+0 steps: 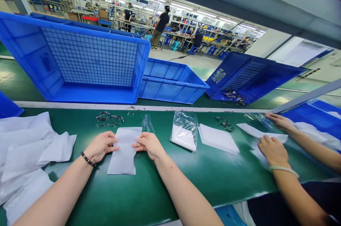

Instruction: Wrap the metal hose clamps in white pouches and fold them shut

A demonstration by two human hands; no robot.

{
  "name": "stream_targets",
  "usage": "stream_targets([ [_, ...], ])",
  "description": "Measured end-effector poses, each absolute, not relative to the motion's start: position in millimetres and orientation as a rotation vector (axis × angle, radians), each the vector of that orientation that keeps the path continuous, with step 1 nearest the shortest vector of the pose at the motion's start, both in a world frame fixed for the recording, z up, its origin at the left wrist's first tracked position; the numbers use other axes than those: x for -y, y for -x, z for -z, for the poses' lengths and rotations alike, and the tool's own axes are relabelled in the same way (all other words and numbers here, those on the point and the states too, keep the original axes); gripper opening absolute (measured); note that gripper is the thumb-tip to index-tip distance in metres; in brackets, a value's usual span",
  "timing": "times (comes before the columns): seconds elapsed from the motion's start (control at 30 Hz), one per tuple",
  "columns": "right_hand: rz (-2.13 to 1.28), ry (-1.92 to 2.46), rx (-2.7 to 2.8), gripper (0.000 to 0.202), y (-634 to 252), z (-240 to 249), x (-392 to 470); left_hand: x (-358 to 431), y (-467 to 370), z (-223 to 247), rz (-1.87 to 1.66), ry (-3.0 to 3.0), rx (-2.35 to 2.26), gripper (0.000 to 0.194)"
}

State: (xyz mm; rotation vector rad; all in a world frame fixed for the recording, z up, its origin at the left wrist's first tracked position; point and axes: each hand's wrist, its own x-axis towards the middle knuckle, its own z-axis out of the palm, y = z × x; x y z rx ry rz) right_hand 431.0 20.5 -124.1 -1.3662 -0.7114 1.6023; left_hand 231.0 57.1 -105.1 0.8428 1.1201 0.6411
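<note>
A small white pouch, thin and slightly see-through, is held just over the green tabletop. My left hand, with a beaded bracelet at the wrist, pinches its left edge. On the opposite edge, my right hand grips it between thumb and fingers. Several round metal hose clamps lie behind my left hand, and one more clamp sits by the table's back edge. Clear plastic strips or small bags rest behind my right hand. What the pouch contains, if anything, cannot be made out.
Many white pouches are heaped at left. A clear bag of white sheets and a white stack lie right of centre. Blue crates line the back. At right, a co-worker's hands handle white material.
</note>
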Motion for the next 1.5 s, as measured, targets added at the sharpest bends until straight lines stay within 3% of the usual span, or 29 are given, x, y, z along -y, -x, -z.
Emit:
stream_targets([
  [0.33, -1.562, 1.276, 0.832, 0.031, -431, 122, -16, -58, -231, 108, -0.648, -0.956, -1.078, 0.025],
  [0.57, -1.521, 1.241, 1.079, 0.016, -436, 124, -4, -54, -224, 100, -0.617, -1.244, -1.106, 0.012],
  [0.7, -1.334, 1.225, 1.382, 0.002, -439, 127, 11, -45, -214, 95, -0.559, -1.355, -1.078, 0.010],
  [0.9, -0.834, 1.225, 1.988, 0.025, -441, 129, 30, -30, -194, 106, -0.410, -1.920, -1.025, 0.015],
  [1.5, -0.371, 1.117, 2.224, 0.022, -441, 147, 28, -30, -186, 113, -0.311, -2.418, -0.965, 0.025],
])
